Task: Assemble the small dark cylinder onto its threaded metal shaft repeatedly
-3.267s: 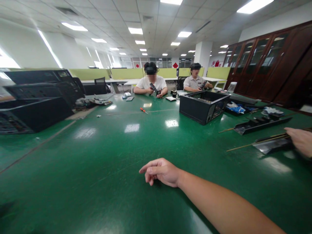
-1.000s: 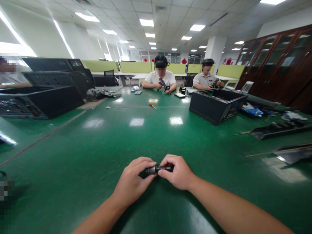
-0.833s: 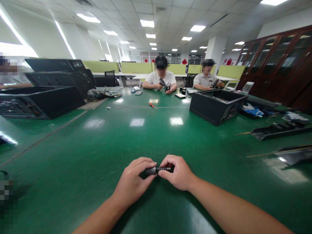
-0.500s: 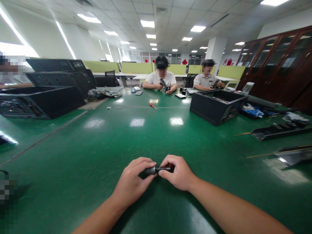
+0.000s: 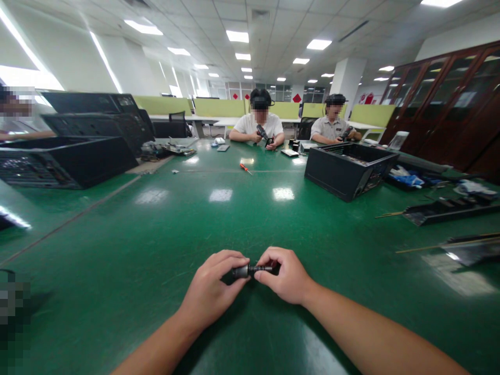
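My left hand (image 5: 216, 281) is closed around a dark grey cylindrical part (image 5: 241, 272), thumb below and fingers above. From its right end runs a thin, ribbed, screw-like shaft (image 5: 262, 269). Thumb and forefinger of my right hand (image 5: 284, 276) pinch that shaft, with the other fingers curled behind it. Cylinder and shaft lie level, in one line between the two hands, just over the green table (image 5: 250, 224). My fingers and palms hide both outer ends of the piece, and its exact kind is not plain.
An orange-handled screwdriver (image 5: 245, 167) lies farther out. A black computer case (image 5: 336, 172) stands right, more cases (image 5: 78, 161) left. Metal brackets with thin rods (image 5: 449, 211) lie at the right edge. Two people (image 5: 258, 122) sit across the table, holding dark tools; another is at far left.
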Demonstrator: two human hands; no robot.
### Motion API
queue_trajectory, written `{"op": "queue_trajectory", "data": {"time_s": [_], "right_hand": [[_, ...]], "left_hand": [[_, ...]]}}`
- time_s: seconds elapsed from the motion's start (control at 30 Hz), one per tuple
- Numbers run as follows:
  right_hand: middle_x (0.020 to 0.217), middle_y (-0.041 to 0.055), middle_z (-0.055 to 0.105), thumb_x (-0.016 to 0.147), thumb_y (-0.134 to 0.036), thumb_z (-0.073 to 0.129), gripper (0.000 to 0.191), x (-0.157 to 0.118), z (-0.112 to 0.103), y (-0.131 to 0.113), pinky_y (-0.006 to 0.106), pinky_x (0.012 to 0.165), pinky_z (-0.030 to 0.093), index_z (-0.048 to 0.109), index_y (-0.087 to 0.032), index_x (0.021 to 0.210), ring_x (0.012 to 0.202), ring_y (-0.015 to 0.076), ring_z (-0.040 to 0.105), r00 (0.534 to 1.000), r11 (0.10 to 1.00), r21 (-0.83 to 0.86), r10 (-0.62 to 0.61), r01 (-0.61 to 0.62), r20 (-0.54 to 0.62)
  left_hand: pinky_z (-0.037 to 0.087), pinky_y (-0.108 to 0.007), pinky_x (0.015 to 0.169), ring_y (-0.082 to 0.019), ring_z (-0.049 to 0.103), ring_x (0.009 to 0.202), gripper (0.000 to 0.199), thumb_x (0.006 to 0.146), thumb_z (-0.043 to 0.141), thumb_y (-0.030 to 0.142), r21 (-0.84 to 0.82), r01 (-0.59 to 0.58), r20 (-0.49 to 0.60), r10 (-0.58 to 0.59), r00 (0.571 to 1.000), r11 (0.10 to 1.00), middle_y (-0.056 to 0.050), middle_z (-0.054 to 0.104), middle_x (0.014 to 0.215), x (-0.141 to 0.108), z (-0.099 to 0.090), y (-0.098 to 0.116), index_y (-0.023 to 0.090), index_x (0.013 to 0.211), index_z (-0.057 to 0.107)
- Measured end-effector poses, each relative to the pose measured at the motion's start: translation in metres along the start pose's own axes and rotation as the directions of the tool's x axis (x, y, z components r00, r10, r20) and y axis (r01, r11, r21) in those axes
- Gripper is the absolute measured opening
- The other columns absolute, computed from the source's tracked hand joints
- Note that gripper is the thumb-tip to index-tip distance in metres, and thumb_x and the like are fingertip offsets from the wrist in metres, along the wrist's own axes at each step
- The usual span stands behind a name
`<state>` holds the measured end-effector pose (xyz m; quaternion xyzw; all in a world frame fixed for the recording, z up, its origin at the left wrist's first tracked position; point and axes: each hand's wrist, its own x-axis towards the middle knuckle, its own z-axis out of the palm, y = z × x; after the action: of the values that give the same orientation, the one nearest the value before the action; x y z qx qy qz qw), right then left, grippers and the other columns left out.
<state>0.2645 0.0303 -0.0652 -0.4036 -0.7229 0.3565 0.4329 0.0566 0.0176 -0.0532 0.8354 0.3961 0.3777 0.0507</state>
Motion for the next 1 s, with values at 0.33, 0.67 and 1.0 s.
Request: {"op": "queue_trajectory", "data": {"time_s": [0.33,0.67,1.0], "right_hand": [[0.068,-0.0013,0.061,0.072,-0.019,0.071,0.004,0.0007,0.0004,-0.0001,0.024,0.060,0.040,0.068,-0.017,0.072,0.062,0.0128,0.053,1.000,1.000,0.017,0.008,-0.007,-0.012],[0.066,-0.0018,0.059,0.072,-0.020,0.071,0.005,0.0001,-0.0003,0.0010,0.024,0.059,0.040,0.067,-0.018,0.071,0.062,0.0128,0.052,1.000,0.999,0.033,0.026,-0.026,-0.004],[0.067,-0.0013,0.060,0.072,-0.019,0.071,0.004,0.0001,0.0011,0.0004,0.024,0.059,0.039,0.067,-0.018,0.071,0.062,0.0125,0.052,1.000,0.999,0.034,0.018,-0.017,-0.017]], "left_hand": [[0.056,-0.029,0.083,-0.017,0.068,0.092,0.019,0.083,0.066,0.018,0.019,-0.006,-0.010,0.006,1.000,1.000,-0.005,0.070,0.100,0.0015,-0.0015,-0.0002,0.022,0.101,0.069],[0.057,-0.030,0.081,-0.018,0.068,0.090,0.018,0.082,0.066,0.019,0.025,-0.011,-0.038,0.012,0.999,1.000,-0.006,0.071,0.098,0.0026,-0.0035,0.0035,0.022,0.100,0.070],[0.056,-0.029,0.082,-0.017,0.068,0.091,0.020,0.082,0.066,0.018,0.021,-0.015,-0.031,0.016,0.999,1.000,-0.005,0.070,0.100,0.0010,-0.0049,0.0006,0.023,0.102,0.070]]}}
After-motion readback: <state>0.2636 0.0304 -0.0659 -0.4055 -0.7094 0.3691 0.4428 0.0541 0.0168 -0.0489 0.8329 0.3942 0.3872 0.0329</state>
